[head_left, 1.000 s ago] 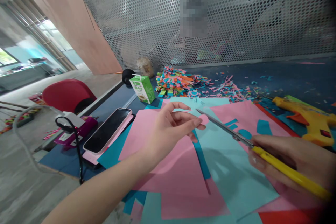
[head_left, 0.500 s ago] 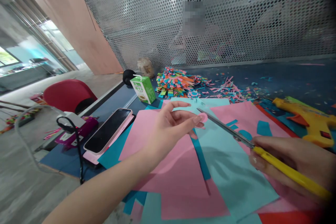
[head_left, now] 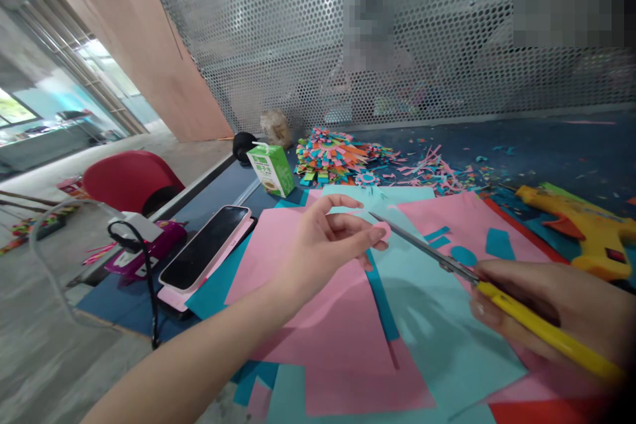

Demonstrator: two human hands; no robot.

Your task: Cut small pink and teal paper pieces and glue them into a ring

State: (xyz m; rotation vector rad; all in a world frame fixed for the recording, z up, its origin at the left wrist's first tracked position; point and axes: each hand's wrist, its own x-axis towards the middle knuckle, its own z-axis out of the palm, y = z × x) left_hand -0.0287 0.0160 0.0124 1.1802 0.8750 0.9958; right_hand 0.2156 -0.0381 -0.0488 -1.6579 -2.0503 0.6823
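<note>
A small pink paper disc (head_left: 385,231) sits at the fingertips of the left hand (head_left: 340,232), pinched under the thumb, the other fingers loosely bent. Just right of that hand, the scissors' (head_left: 491,293) blades pass close by the disc; whether they touch cannot be told. The right hand (head_left: 551,301) is closed around their yellow handles. Beneath the left hand lies a pink sheet (head_left: 318,324); left of it, a phone (head_left: 206,248); beyond it, a green carton (head_left: 272,169). A yellow glue gun (head_left: 581,222) lies beyond the right hand.
</note>
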